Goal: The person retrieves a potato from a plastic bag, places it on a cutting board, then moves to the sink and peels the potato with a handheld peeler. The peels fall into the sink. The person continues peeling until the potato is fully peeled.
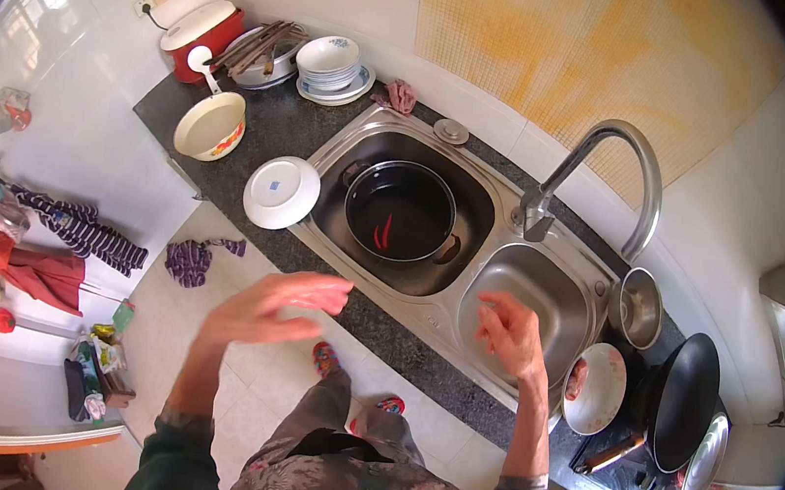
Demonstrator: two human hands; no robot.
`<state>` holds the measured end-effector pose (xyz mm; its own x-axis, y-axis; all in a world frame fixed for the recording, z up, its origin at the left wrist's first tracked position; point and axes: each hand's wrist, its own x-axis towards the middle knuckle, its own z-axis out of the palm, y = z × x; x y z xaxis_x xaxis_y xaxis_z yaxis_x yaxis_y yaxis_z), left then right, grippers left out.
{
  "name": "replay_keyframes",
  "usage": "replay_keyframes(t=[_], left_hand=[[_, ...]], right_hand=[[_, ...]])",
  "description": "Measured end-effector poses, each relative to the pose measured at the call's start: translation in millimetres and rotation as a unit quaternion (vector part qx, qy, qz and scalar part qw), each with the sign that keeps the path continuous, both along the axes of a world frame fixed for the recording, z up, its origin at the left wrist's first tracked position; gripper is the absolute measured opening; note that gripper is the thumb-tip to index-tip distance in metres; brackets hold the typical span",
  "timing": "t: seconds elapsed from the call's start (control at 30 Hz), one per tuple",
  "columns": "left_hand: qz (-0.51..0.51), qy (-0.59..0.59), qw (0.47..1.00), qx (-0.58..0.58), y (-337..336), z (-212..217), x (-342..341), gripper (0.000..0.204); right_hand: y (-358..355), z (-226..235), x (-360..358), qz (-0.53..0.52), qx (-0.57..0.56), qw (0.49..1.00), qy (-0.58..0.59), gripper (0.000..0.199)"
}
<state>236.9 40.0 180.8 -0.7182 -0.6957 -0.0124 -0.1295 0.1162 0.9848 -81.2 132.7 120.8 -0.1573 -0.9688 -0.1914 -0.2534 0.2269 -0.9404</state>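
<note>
Left grip (280,307) gaped near counter (381,329) edge; right grip (510,335) curled over basin (559,302), closure unclear; pot (401,193) held red peppers (387,231).

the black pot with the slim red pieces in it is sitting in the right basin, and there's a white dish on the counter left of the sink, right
Not quite: the head view shows the black pot, with the slim red pieces in it, in the left basin, not the right one. The white dish is indeed on the counter left of the sink.
</note>
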Motion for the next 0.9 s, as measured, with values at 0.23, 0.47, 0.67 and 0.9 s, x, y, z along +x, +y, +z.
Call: replay_keyframes(t=[0.23, 0.47, 0.67, 0.9], left_hand=[[-0.478, 0.411, 0.755, -0.18, 73.4, 163.2, 82.4, 0.042], [-0.343, 0.322, 0.825, -0.313, 139.1, 204.9, 200.7, 0.022], [-0.222, 0.28, 0.853, -0.379, 182.6, 211.1, 307.0, 0.024], [-0.112, 0.178, 0.856, -0.472, 208.4, 212.5, 394.8, 0.026]], right_hand=[[-38.7, -29.1, 97.0, 0.096, 0.0, 0.987, -0.128, 0.021], [-87.7, -34.2, 271.4, 0.284, 0.058, 0.954, -0.073, 0.019], [-122.3, -34.7, 441.1, 0.426, 0.029, 0.901, -0.081, 0.02], [-150.8, -11.0, 609.5, 0.617, 0.032, 0.782, -0.079, 0.023]])
